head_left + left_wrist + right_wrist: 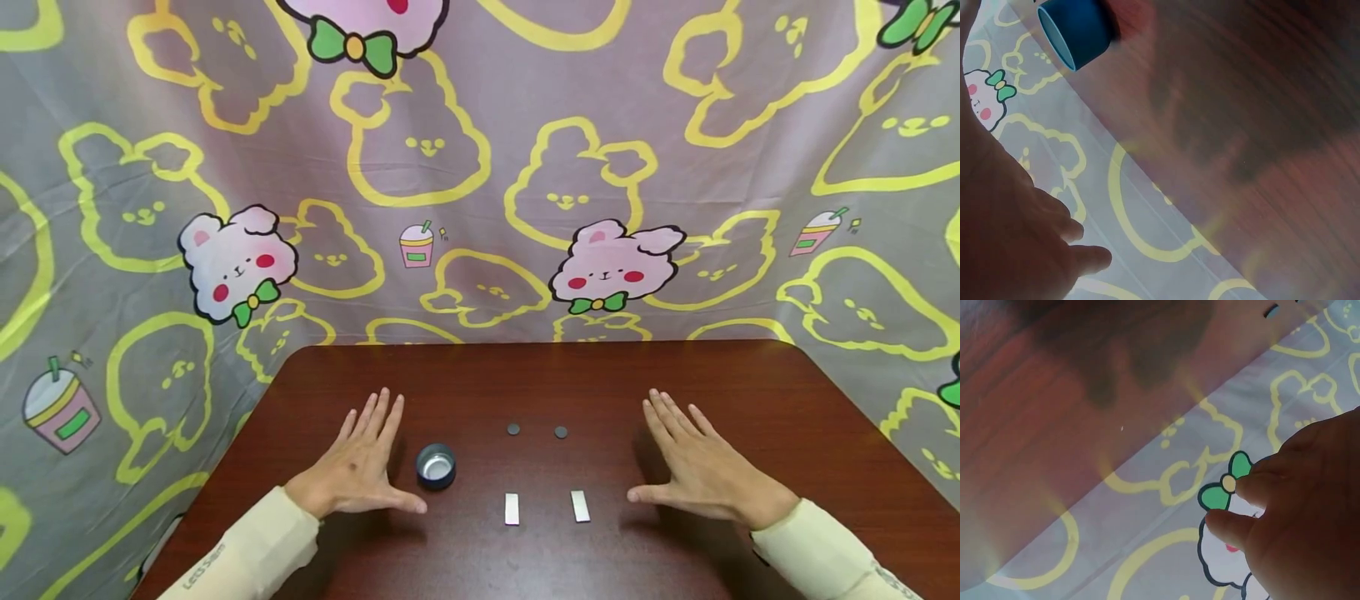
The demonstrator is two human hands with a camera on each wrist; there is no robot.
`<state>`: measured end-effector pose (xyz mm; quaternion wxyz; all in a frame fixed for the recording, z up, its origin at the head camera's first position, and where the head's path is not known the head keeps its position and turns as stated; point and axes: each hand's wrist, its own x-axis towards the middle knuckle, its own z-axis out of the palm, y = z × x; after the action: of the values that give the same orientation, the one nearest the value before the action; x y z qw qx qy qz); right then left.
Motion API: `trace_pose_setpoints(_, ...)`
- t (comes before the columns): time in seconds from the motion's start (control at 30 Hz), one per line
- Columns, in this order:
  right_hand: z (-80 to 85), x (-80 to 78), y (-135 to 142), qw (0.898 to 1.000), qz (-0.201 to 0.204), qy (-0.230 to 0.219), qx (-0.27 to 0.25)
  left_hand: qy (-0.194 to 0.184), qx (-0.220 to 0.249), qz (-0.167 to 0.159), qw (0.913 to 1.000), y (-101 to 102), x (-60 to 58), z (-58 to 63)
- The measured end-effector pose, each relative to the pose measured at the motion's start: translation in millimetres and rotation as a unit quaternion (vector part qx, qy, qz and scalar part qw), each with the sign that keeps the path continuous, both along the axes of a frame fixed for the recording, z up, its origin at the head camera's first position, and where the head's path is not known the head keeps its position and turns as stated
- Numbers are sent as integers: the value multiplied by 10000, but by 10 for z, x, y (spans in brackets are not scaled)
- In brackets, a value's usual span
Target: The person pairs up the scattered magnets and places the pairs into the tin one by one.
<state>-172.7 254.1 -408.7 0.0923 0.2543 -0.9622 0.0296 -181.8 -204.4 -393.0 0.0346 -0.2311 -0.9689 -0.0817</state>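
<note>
My left hand (pixel 358 472) hovers over the left part of the table, fingers straight and thumb spread, holding nothing. Just right of it stands a small round dark-blue container (pixel 436 467) with a silvery inside, which shows as a blue cylinder (pixel 1079 31) in the left wrist view. On the right side my right hand (pixel 712 477) is likewise spread and holds nothing. Between the hands lie two small dark grey discs, one left (pixel 513 429) and one right (pixel 561 432). Nearer to me are two pale flat rectangular strips, one left (pixel 512 509) and one right (pixel 580 506).
The dark reddish-brown table (pixel 465 567) has rounded far corners. A grey cloth (pixel 480 225) printed with yellow outlines and cartoon rabbits hangs behind it and along both sides.
</note>
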Motion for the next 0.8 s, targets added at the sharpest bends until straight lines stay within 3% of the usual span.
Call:
trace_pose_setpoints(0.2, -47, 4, -45, 9998, 155, 55, -59, 106, 85, -235, 9996, 33, 10, -44)
trace_pose_setpoints(0.37, -63, 6, -68, 9996, 271, -25, -119, 76, 414, -543, 9976, 85, 3, -71)
trace_pose_setpoints(0.8, -50, 25, -191, 9932, 597, -573, -823, -838, 1278, -525, 9869, 229, 27, -100)
